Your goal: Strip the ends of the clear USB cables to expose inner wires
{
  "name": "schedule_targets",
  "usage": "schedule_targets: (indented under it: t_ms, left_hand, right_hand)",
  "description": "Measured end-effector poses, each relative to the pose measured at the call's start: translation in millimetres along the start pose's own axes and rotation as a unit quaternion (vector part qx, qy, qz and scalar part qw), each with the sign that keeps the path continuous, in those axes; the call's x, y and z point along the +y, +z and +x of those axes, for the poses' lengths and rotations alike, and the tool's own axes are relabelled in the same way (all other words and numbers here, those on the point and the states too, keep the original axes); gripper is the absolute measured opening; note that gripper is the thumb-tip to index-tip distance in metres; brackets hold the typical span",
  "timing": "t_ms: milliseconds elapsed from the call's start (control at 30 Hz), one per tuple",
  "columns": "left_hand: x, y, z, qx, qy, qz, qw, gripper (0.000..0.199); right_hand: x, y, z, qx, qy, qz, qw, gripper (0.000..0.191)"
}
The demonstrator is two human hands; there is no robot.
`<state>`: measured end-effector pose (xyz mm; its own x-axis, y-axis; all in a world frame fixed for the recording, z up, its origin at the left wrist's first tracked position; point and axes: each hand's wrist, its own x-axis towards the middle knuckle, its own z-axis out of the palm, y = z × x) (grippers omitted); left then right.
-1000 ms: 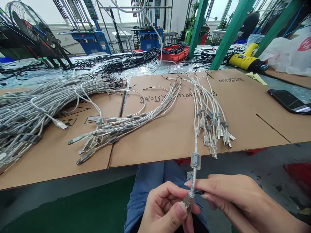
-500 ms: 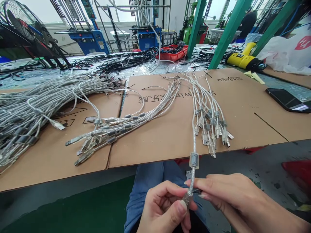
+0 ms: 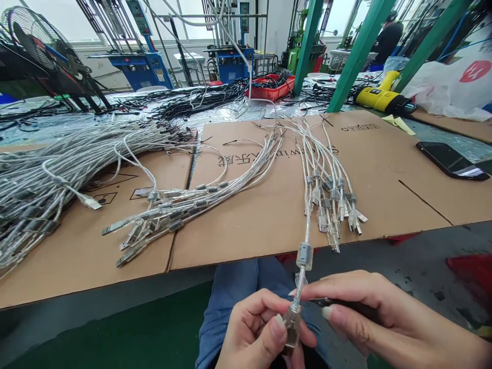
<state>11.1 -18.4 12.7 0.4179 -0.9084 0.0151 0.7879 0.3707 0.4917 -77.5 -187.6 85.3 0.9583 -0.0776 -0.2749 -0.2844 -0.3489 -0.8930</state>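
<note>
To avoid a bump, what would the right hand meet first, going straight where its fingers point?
The right hand would likely meet the cable crossing in front of its forefinger; whether they touch is unclear.

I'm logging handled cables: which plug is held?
The clear plug held by the left hand, its cable stretching beyond the front edge of the cardboard; the other visible plugs are unheld.

Head-worn view, facing forward and down, fingers (image 3: pixel 269 337) close, cardboard (image 3: pixel 238 233) beyond, machines (image 3: pixel 142 70) far.
</note>
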Motion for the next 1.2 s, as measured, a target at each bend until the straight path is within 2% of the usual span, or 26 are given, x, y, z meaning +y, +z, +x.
schedule_targets:
  t_ms: [67, 133, 267, 367, 433, 600, 667, 733, 800, 900, 1067, 1200]
  left_hand:
    - [-0.9, 0.0, -0.1, -0.001, 0.005, 0.000, 1.000, 0.016]
    - [-2.0, 0.2, -0.6, 0.000, 0.014, 0.010, 1.000, 0.017]
    - [-3.4, 1.3, -2.1, 0.013, 0.043, 0.055, 0.997, 0.019]
    - [-3.4, 2.7, -2.6, 0.033, 0.046, 0.075, 0.996, 0.020]
    - [-2.8, 3.7, -2.8, 0.040, 0.040, 0.074, 0.996, 0.018]
    - [-2.5, 4.1, -1.7, 0.059, 0.022, 0.090, 0.994, 0.013]
    - [-5.0, 2.5, -0.3, 0.065, -0.017, 0.066, 0.996, 0.016]
    - [-8.7, 0.1, 1.1, 0.056, -0.072, 0.040, 0.995, 0.022]
    - [-12.2, -2.2, 1.7, 0.043, -0.114, 0.041, 0.992, 0.028]
    - [-13.7, -4.4, 0.5, 0.037, -0.126, 0.089, 0.987, 0.034]
    - [-7.8, -5.3, -1.7, 0.029, -0.065, 0.101, 0.992, 0.026]
    - [-3.0, -4.6, -0.8, 0.046, -0.044, 0.088, 0.994, 0.020]
  right_hand:
    - [8.3, 1.6, -5.3, 0.029, -0.028, -0.022, 0.999, 0.028]
    - [9.2, 2.0, -5.8, 0.013, -0.069, -0.030, 0.997, 0.028]
    - [-5.6, 2.4, 5.4, -0.037, -0.140, -0.043, 0.989, 0.034]
    - [-16.6, 3.3, 13.9, -0.033, -0.204, -0.068, 0.976, 0.048]
    - [-19.4, 3.5, 15.3, -0.019, -0.220, -0.090, 0.971, 0.047]
    - [-15.1, 3.6, 12.2, 0.020, -0.182, -0.097, 0.978, 0.025]
    - [-11.5, 5.4, 14.6, 0.060, -0.153, -0.070, 0.984, 0.020]
    - [-7.9, 8.7, 20.6, 0.112, -0.137, -0.049, 0.983, 0.025]
    - [-4.9, 12.6, 28.9, 0.138, -0.129, -0.040, 0.981, 0.038]
    - [-3.1, 15.8, 39.6, 0.122, -0.101, -0.036, 0.987, 0.048]
    - [-7.2, 8.0, 34.1, 0.088, -0.074, -0.024, 0.993, 0.052]
    - [-14.7, 1.4, 18.5, 0.002, -0.071, -0.010, 0.997, 0.051]
